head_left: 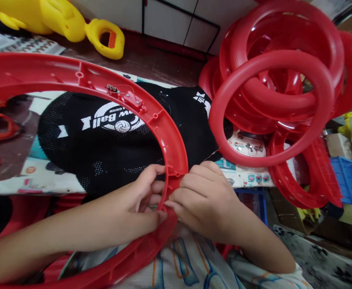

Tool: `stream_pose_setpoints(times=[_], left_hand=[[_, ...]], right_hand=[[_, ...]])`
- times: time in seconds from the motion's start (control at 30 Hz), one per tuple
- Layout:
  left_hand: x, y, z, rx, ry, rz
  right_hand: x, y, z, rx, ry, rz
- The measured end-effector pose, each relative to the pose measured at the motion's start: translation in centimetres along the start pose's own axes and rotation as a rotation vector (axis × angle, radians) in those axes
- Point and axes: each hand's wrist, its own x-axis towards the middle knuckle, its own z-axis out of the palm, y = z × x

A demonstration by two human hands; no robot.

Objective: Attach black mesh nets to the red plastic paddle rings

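Note:
A large red plastic ring (176, 148) with an open, ribbed channel lies across the front, its lower part close to my body. My left hand (147, 196) is closed around its inner rim, thumb over the near side. My right hand (203, 196) is closed against the outer side, fingertips pressed together at the channel; what they pinch is hidden. A thin wire (213, 153) sticks out beyond its knuckles. Inside the channel's upper part sit a small coiled part (112, 88) and a red screwed-down block (133, 100), joined by a fine wire.
Beneath the ring lies black printed fabric (104, 144) on printed cardboard (37, 172). Several red rings (284, 108) are piled at the right, near a blue crate (348, 180). A yellow plastic toy (64, 20) lies at the back left, orange parts (1, 124) at the left edge.

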Motion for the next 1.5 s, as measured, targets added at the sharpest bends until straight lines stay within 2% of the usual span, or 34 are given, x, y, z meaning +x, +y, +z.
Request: stream_pose_setpoints(times=[0.17, 0.3, 0.43, 0.6, 0.77, 0.83, 0.93, 1.07, 1.17, 1.33, 1.5], left_hand=[[0.3, 0.0, 1.0, 0.043, 0.11, 0.053], [0.7, -0.1, 1.4, 0.105, 0.099, 0.04], [0.7, -0.1, 1.5, 0.175, 0.088, 0.058], [0.4, 0.1, 1.2, 0.208, 0.063, 0.031], [0.6, 0.2, 0.7, 0.223, 0.056, -0.019], [0.7, 0.4, 0.7, 0.174, 0.023, 0.011], [0.9, 0.4, 0.8, 0.08, -0.026, 0.133], [1.4, 0.1, 1.1, 0.061, 0.061, 0.262], [1.6, -0.2, 1.0, 0.149, 0.093, 0.233], [1.7, -0.2, 0.2, 0.328, 0.0, 0.101], [1.4, 0.1, 0.1, 0.462, 0.01, 0.076]], right_hand=[[-0.2, -0.1, -0.8, -0.125, -0.032, -0.027], [0.0, -0.1, -2.4, -0.186, -0.107, -0.089], [0.5, 0.1, -3.0, -0.234, -0.061, -0.107], [1.0, 0.7, -2.3, -0.162, -0.029, -0.108], [1.0, 0.9, -1.6, -0.046, 0.007, -0.027], [0.8, 0.9, -1.4, -0.021, 0.044, 0.008], [0.4, 0.7, -1.1, -0.05, 0.132, 0.049], [0.3, 0.4, -1.2, -0.203, 0.246, 0.028], [0.3, 0.4, -2.3, -0.3, 0.193, -0.04], [1.0, 1.0, -4.3, -0.363, 0.001, -0.177], [2.2, 2.0, -4.5, -0.275, -0.061, -0.167]])
